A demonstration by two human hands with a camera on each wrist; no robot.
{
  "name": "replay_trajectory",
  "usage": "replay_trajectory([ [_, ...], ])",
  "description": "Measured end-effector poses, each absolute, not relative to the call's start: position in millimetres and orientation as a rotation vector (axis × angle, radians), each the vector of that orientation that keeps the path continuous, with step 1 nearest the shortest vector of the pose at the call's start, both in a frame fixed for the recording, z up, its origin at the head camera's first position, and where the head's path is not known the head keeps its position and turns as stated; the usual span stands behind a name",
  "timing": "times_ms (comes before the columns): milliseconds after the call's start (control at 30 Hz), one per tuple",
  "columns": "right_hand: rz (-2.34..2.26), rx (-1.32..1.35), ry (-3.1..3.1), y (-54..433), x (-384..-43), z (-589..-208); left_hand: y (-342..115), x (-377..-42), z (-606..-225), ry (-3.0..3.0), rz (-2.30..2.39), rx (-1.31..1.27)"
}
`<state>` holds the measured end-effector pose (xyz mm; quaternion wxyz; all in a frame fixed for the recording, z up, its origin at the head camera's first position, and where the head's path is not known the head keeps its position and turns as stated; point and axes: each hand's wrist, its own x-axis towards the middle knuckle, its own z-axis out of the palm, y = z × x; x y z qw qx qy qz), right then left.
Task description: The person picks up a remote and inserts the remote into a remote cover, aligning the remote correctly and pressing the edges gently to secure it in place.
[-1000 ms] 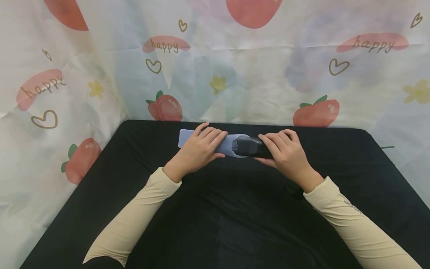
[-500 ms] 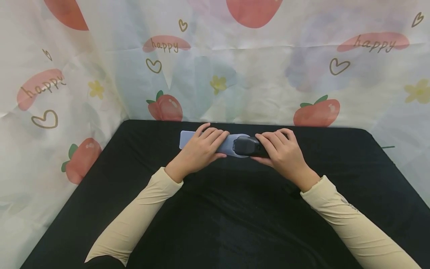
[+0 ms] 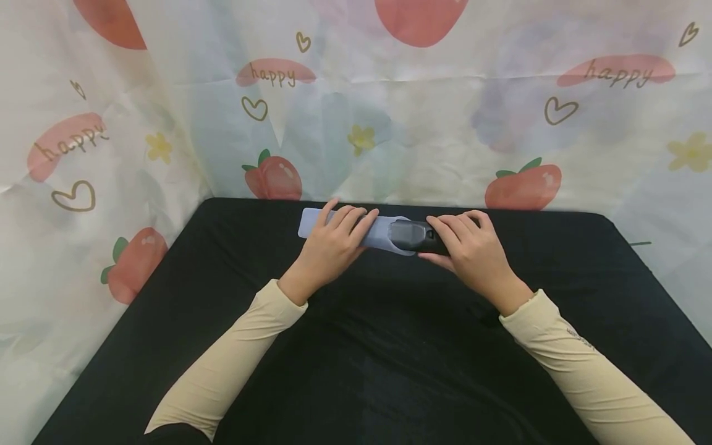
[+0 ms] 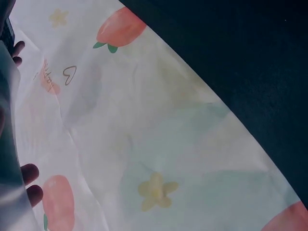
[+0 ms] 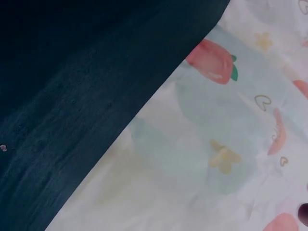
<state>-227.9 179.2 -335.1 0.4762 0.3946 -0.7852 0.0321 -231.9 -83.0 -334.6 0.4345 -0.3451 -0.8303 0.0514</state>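
In the head view my left hand (image 3: 332, 242) grips a long, flat, pale blue piece (image 3: 384, 233), fingers over its far edge and thumb mostly hidden beneath. My right hand (image 3: 473, 246) holds a black, handle-like device (image 3: 408, 235) with a rounded end. That end overlaps the wider right end of the pale blue piece, and the two lie in one line. Much of the black device is hidden under my right fingers. At the left edge of the left wrist view, the pale blue piece (image 4: 8, 139) appears dark, with fingertips (image 4: 30, 174) showing past its side.
A black cloth covers the table (image 3: 356, 352) under both forearms. Behind it and at the left hangs a pale curtain (image 3: 423, 136) printed with peaches, hearts and flowers. The table's far edge lies just beyond the hands.
Both hands have shifted slightly, the left one a little right and its piece a bit up. The black device has tilted, so its end shows a different face. Both grips stay.
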Motion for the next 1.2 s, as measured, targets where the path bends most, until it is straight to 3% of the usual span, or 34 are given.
replay_trajectory([
  [700, 0.29, 1.073, -1.963, 178.3, -226.9, -330.3, -81.6, -232.5, -339.1, -2.118, 0.068, -1.014],
  [1200, 0.062, 1.19, -2.036, 190.3, -227.8, -328.4, -85.1, -233.5, -339.9, -2.25, 0.207, -0.885],
])
